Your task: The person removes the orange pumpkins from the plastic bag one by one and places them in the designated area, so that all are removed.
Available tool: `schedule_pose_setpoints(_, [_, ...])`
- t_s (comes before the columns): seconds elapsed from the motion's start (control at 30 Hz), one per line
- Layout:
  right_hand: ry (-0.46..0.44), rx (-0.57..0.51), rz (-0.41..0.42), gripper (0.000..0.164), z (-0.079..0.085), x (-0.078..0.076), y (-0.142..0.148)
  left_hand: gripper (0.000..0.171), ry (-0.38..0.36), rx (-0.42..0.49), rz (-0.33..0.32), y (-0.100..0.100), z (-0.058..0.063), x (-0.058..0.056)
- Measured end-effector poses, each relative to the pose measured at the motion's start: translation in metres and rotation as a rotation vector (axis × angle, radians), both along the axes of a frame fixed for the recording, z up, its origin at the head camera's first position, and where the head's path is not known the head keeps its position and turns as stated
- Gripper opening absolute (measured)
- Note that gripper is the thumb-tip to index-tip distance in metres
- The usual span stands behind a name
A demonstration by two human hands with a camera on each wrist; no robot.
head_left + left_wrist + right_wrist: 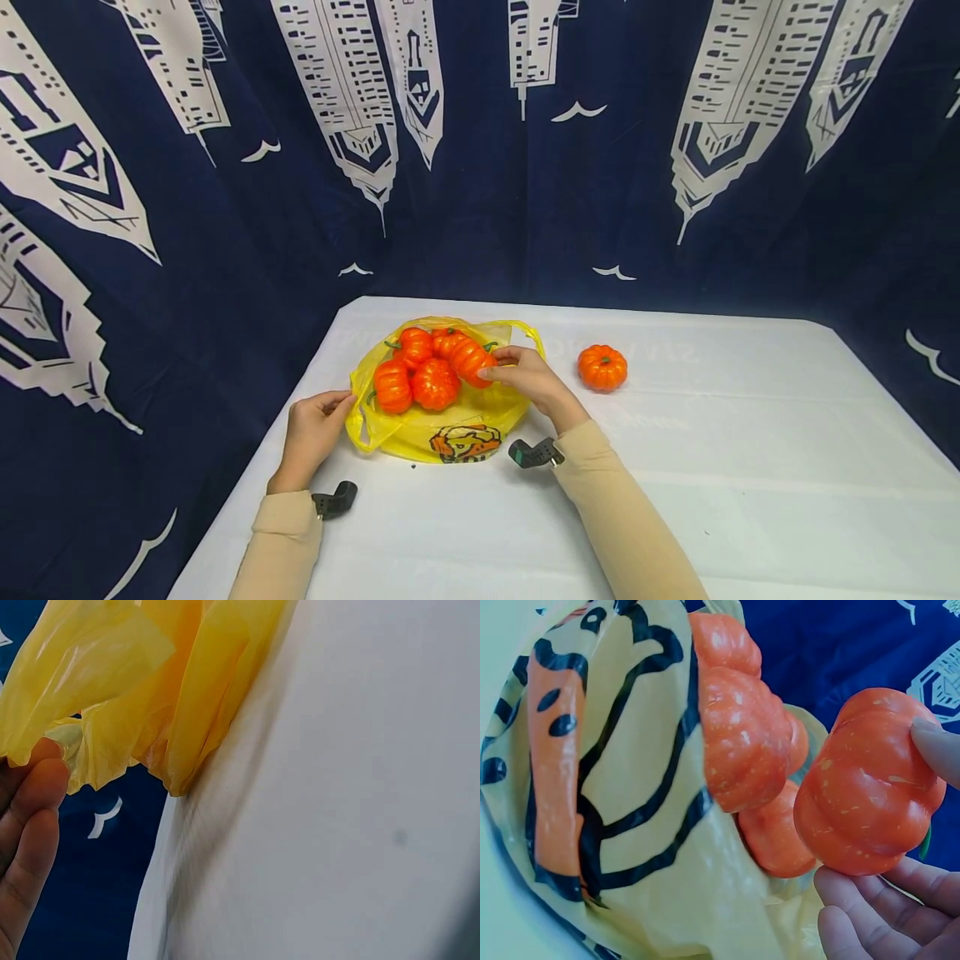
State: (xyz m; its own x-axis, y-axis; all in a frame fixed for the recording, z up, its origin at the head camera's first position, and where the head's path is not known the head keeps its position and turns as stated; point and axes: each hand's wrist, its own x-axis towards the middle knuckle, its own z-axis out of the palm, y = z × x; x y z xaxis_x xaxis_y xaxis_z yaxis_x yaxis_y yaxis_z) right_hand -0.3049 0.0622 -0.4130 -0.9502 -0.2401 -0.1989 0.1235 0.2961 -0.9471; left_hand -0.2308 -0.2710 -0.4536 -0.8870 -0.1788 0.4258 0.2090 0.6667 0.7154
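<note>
A yellow plastic bag with a printed cartoon animal face lies with its mouth spread open on the table. Several small orange toy pumpkins are heaped in it, their green stems partly showing. My left hand pinches the bag's left edge by a handle; in the left wrist view its fingertips are at the thin plastic. My right hand grips another orange pumpkin between thumb and fingers, at the right side of the heap. Its green stem points away from the palm-side camera, mostly hidden.
One more orange pumpkin sits on the white-covered table, right of the bag. Behind the table hangs a dark blue curtain with white building prints. A black wrist camera juts from the right sleeve, near the bag.
</note>
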Motion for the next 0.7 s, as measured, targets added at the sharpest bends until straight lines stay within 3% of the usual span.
schedule_pose_setpoints(0.47, [0.091,-0.041,0.038,0.060,-0.001,0.013,0.010,0.014,0.000,0.006,0.000,-0.001,-0.002,0.000])
schedule_pose_setpoints(0.7, [0.094,-0.048,0.032,0.061,-0.004,0.019,0.017,0.014,-0.001,0.005,0.001,0.000,-0.002,0.000])
